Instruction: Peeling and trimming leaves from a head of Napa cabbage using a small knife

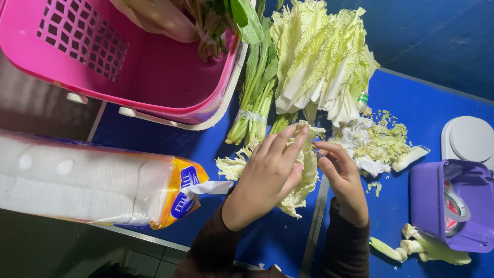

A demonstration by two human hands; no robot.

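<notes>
**Two hands working a cabbage leaf on the blue desk**

Both hands are on one pale, crinkled cabbage leaf (303, 177) lying flat on the blue desk (427, 110), just below the middle of the view. The left hand (267, 177) lies over the leaf with fingers stretched and slightly curled, pressing it down rather than gripping. The right hand (340, 177) sits at the leaf's 3 o'clock edge, its fingertips pinched together on what looks like the leaf margin; I cannot tell how firm that pinch is.

At 12 o'clock from the hands lies the opened napa cabbage (321, 56), and beside it, at 11 o'clock, a tied bundle of green stalks (254, 98). A pile of torn cabbage bits (378, 144) lies at 2 o'clock, close to the right hand. The pink basket (128, 67) holds more greens at 10 o'clock, a wrapped pack of paper rolls (92, 180) lies at 9 o'clock, and a purple container (453, 206) stands at 3 o'clock with trimmed stalk ends (411, 247) near it.

To my eye, tearing goes best with the flat hand anchoring close to the tear line, so the thin leaf parts cleanly, and the small pinch pulling short strips away toward the scrap pile.
</notes>
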